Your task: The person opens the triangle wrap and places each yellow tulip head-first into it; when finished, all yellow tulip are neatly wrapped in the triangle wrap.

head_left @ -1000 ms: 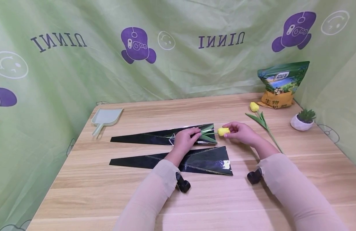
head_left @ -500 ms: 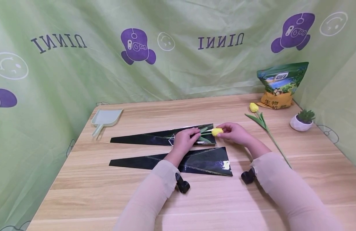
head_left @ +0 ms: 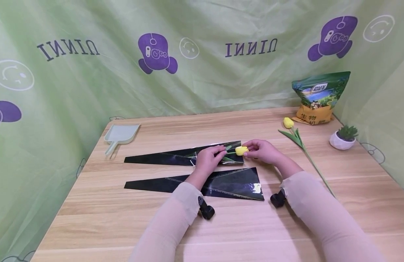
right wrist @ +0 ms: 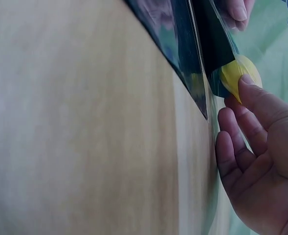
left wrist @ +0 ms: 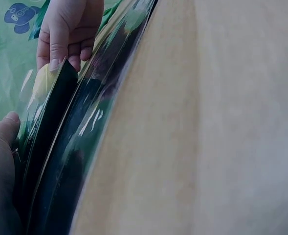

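Note:
My right hand (head_left: 261,151) pinches the yellow head of an artificial tulip (head_left: 242,150) between thumb and fingers. The tulip's stem and green leaves lie inside a black flower sleeve (head_left: 162,158) with a clear front, its head at the wide mouth. At that mouth, my left hand (head_left: 209,158) grips the sleeve, its thumb by the clear film in the left wrist view. A second black flower sleeve (head_left: 232,183) lies flat nearer me, partly under the left forearm. In the right wrist view, the tulip head (right wrist: 241,77) is partly behind the thumb.
Another yellow tulip (head_left: 288,122) lies to the right, its stem running toward the right forearm. Farther back stand a green and orange bag (head_left: 320,98) and a potted succulent (head_left: 343,137). A pale dustpan (head_left: 121,134) lies at the back left.
My right hand has moved left, sliding the tulip deeper into the upper sleeve until its head sits at the mouth. The left hand has stayed nearly in place.

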Demonstrator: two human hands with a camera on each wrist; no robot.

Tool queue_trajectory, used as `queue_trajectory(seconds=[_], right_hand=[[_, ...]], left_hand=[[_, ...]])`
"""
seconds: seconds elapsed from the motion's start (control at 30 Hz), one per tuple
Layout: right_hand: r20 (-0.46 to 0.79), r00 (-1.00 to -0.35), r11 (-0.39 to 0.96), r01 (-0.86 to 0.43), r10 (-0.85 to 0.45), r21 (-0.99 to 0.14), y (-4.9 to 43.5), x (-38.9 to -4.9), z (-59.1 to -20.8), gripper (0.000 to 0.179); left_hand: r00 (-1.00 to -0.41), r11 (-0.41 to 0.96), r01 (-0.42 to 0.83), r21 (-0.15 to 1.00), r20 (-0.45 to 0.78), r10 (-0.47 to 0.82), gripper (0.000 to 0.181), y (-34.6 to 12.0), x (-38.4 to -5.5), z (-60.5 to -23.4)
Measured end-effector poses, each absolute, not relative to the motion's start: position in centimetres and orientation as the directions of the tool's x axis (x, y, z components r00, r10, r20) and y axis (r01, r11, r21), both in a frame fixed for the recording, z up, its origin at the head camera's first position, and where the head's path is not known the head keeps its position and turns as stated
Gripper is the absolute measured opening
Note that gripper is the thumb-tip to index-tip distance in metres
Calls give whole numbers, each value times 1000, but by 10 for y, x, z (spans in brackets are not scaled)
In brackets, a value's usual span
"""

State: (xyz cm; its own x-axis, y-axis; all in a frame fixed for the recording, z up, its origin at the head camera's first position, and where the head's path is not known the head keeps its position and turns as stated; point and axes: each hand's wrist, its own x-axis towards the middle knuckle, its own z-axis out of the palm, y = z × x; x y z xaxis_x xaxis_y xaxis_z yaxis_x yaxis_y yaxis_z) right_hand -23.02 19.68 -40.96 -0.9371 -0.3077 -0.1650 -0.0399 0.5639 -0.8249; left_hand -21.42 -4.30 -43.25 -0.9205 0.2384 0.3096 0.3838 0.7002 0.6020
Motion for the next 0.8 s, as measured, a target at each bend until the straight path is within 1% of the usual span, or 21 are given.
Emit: queue_trajectory(seconds=[0.17,0.47,0.6,0.8], right_hand=[[-155,-934,569,-61,-323,-820,194,-234,-413,46],[-130,-923,503,-76,-363,-861,184,-240,-421,42],[-117,-920,508,-97,-374,-856,180,-242,-422,42],[-107,-917,490,-105,-385,-865,173,-243,-422,37]], left_hand=[[-924,693,377,614,299,238,27,-42,-214,-433],[-914,683,398,612,325,242,26,-40,-214,-434],[-914,675,399,621,328,238,26,-40,-215,-434],[-916,672,395,626,328,232,26,-40,-215,-435]])
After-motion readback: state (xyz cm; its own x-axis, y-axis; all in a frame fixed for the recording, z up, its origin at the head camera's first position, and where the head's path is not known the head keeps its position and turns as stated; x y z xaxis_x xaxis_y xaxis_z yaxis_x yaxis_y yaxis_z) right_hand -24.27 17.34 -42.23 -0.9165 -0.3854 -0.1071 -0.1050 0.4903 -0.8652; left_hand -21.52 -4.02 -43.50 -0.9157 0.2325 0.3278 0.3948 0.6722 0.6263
